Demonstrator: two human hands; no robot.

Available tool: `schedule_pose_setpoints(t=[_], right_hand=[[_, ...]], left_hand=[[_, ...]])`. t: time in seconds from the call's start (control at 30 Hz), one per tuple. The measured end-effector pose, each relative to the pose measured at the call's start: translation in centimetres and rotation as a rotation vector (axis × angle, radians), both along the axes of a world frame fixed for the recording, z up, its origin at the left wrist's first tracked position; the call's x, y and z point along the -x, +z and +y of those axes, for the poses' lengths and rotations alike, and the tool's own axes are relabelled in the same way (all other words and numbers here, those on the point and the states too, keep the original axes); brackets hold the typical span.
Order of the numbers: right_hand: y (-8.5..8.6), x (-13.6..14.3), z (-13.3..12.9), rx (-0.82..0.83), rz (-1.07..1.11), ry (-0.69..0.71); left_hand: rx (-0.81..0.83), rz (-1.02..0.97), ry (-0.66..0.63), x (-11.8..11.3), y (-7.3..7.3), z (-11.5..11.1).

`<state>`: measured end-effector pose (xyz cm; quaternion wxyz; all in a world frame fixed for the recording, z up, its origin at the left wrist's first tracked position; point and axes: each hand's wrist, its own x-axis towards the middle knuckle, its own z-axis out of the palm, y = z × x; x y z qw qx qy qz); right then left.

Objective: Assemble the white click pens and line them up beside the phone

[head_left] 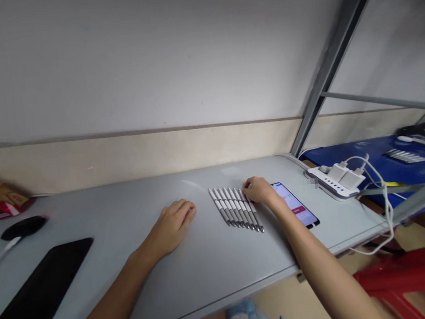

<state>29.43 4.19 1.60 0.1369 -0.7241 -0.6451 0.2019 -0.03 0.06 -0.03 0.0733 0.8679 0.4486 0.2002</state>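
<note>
Several white-and-grey pens (236, 208) lie side by side in a slanted row on the grey table (208, 275). My right hand (257, 190) is at the upper right end of the row, its fingers closed at the top of the last pen. My left hand (173, 224) rests on the table to the left of the pens, fingers curled together and apart from the row; whether anything is under them is hidden. Beside my right wrist lies a phone (295, 205) with its screen lit, partly covered by my forearm.
A white power strip (333, 183) with plugs and cables sits at the table's right end. On the left are a black mat (41, 296), a black oval object (23, 227) and a red-gold package (2, 199). A red stool (411, 270) stands lower right, near a blue table (366, 157).
</note>
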Motion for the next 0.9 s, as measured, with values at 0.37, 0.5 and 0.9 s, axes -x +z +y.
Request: schedule_pose_setpoints(t=[0.37,0.5,0.9], right_hand=[[0.5,0.4,-0.4,0.007,-0.066,-0.028],[1.3,2.0,-1.6,0.028,-0.123,-0.058],[1.3,8.5,-3.3,0.050,-0.273,-0.074]], left_hand=[[-0.007,-0.003,-0.005,0.1,-0.1,0.0],[-0.026,0.004,0.001,0.0,-0.2,0.1],[-0.039,-0.007,0.003,-0.2,-0.2,0.1]])
